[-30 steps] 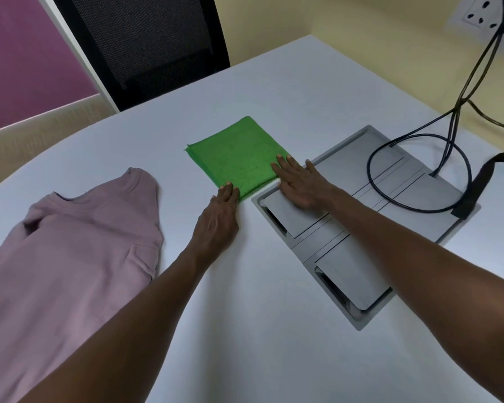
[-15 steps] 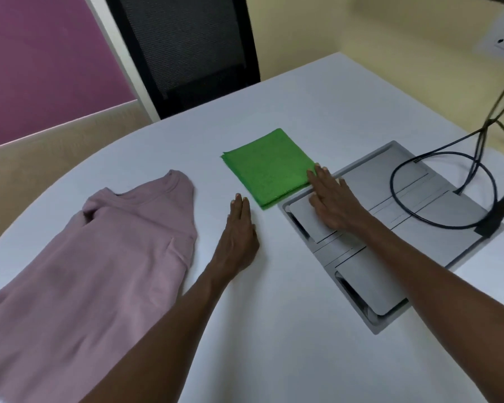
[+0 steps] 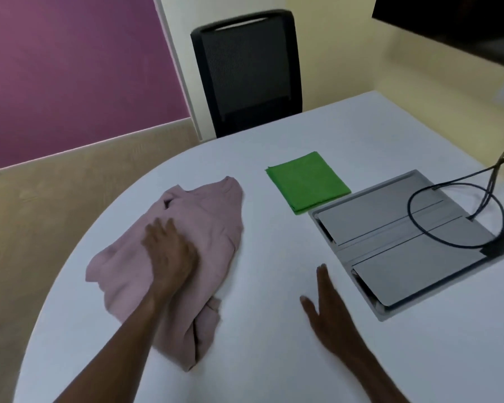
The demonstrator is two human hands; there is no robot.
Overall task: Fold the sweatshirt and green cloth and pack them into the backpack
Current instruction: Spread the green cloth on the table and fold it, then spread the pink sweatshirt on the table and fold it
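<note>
The left hand (image 3: 169, 254) lies on the pink sweatshirt (image 3: 192, 228), but whether its fingers grip the cloth or lie flat is too blurry to tell. The right hand (image 3: 329, 312) has straight fingers, released, low over the white table (image 3: 274, 359). The sweatshirt is bunched on the table. The folded green cloth (image 3: 307, 181) lies beyond it, touching the grey cable box (image 3: 405, 242). A black chair (image 3: 245, 71) stands behind.

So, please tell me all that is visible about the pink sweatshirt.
The sweatshirt is dusty pink, of soft thick knit as it looks, with a ribbed collar at its far end. It lies unfolded and bunched on the white table, left of the folded green cloth. The left hand rests on its middle.
</note>
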